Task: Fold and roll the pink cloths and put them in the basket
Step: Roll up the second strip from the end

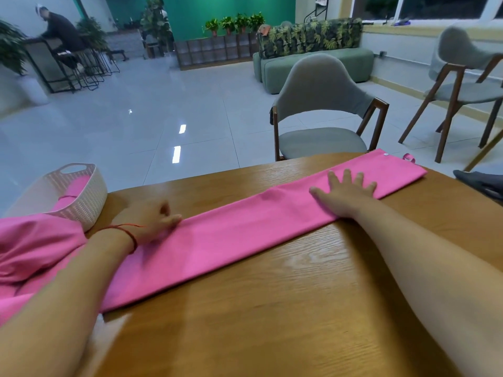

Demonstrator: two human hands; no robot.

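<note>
A pink cloth, folded into a long narrow strip, lies diagonally across the wooden table from near left to far right. My right hand lies flat on the strip near its far end, fingers spread. My left hand rests on the strip's near part, fingers extended and blurred. A white woven basket stands at the table's left edge with a rolled pink cloth inside. More loose pink cloth is heaped at the near left, partly under my left forearm.
A grey chair stands just beyond the table's far edge, another chair farther right. A dark object lies at the table's right edge. A person sits at a counter far back left.
</note>
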